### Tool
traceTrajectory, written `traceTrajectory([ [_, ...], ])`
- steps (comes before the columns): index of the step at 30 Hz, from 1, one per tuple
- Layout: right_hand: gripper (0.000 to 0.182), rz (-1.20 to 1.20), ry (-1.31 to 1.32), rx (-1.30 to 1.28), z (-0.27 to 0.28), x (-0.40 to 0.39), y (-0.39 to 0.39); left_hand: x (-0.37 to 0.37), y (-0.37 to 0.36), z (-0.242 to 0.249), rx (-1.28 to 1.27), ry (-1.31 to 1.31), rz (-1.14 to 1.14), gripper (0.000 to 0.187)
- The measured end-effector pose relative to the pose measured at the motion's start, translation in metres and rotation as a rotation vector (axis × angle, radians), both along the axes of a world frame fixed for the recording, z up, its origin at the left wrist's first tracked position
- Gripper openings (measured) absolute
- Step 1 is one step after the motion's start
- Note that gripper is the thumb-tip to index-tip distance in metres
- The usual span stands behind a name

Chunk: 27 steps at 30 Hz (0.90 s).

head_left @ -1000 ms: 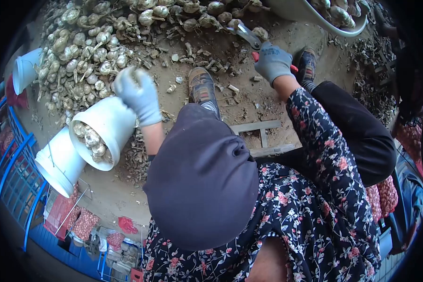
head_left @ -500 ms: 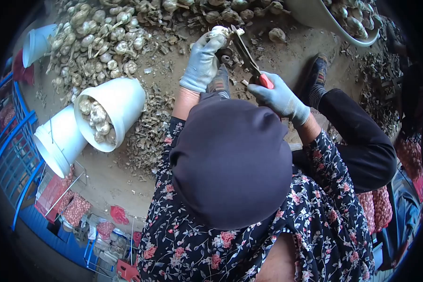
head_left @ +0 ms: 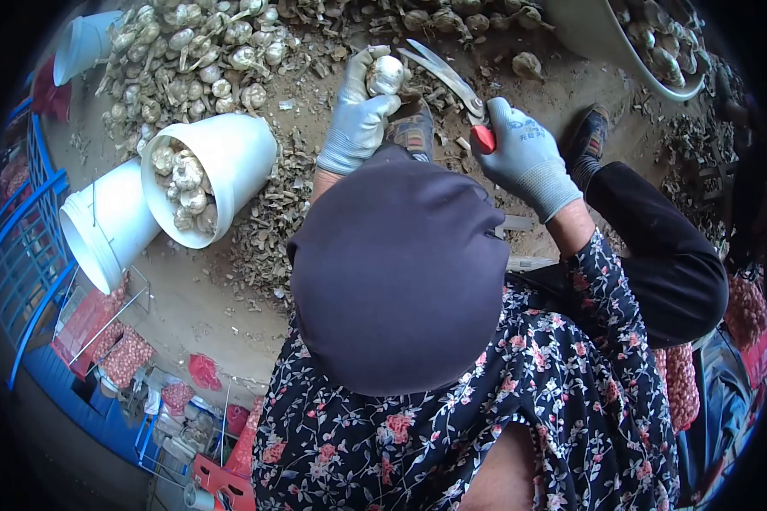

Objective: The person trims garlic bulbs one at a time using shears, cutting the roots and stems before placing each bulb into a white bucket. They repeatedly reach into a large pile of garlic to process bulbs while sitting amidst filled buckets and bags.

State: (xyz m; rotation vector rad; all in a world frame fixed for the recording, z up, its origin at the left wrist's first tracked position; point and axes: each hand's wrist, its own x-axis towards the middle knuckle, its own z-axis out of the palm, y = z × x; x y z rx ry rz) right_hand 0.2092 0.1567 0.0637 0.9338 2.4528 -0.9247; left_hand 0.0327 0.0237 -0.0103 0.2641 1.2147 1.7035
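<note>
A whitish garlic bulb (head_left: 386, 75) sits in my left hand (head_left: 354, 123), whose gloved fingers are closed around it. To its right, my gloved right hand (head_left: 528, 162) is closed on red-handled shears (head_left: 453, 81). Their two metal blades stand slightly apart and point up and left, near the bulb but not touching it. Part of the handles is hidden by the glove. Beyond both hands, a large heap of garlic bulbs (head_left: 217, 64) lies on the ground.
A tilted white bucket (head_left: 251, 166) with garlic inside stands left, against another white bucket (head_left: 119, 221). A third bucket (head_left: 85, 43) is at the far left. At upper right is a large tub (head_left: 588, 38) of garlic. Dry peelings (head_left: 268, 221) litter the floor.
The shears have moved away from the bulb, right and slightly down, after their blades were at its stem. My left hand has turned, showing the bulb's round side.
</note>
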Motion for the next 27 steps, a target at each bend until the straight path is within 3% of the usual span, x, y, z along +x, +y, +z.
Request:
traceTrajectory([
  [4, 0.034, 0.195, -0.042, 0.18, 0.008, -0.006, 0.002, -0.001, -0.01, 0.005, 0.03, -0.037, -0.042, 0.064],
  [8, 0.037, 0.325, -0.018, 0.31, 0.012, -0.005, 0.001, -0.009, -0.011, 0.012, -0.043, 0.139, -0.048, 0.073],
  [10, 0.038, 0.332, -0.024, 0.329, 0.011, -0.002, 0.0, -0.006, -0.007, 0.015, -0.142, 0.48, 0.058, 0.081],
  [14, 0.04, 0.314, -0.009, 0.318, 0.007, -0.006, -0.01, -0.006, -0.01, 0.02, -0.24, 0.537, 0.028, 0.086],
  [16, 0.041, 0.301, -0.012, 0.311, 0.004, -0.007, -0.016, -0.009, -0.011, 0.012, -0.266, 0.726, -0.032, 0.08],
  [19, 0.048, 0.3, 0.028, 0.279, -0.001, -0.006, -0.023, -0.002, -0.015, 0.012, -0.271, 0.524, -0.02, 0.073],
  [23, 0.052, 0.313, -0.12, 0.208, -0.002, -0.014, -0.03, 0.008, -0.012, 0.013, -0.299, 0.589, 0.021, 0.068],
  [27, 0.05, 0.323, -0.193, 0.111, -0.005, -0.017, -0.03, 0.007, -0.015, 0.01, -0.248, 0.492, 0.017, 0.062],
])
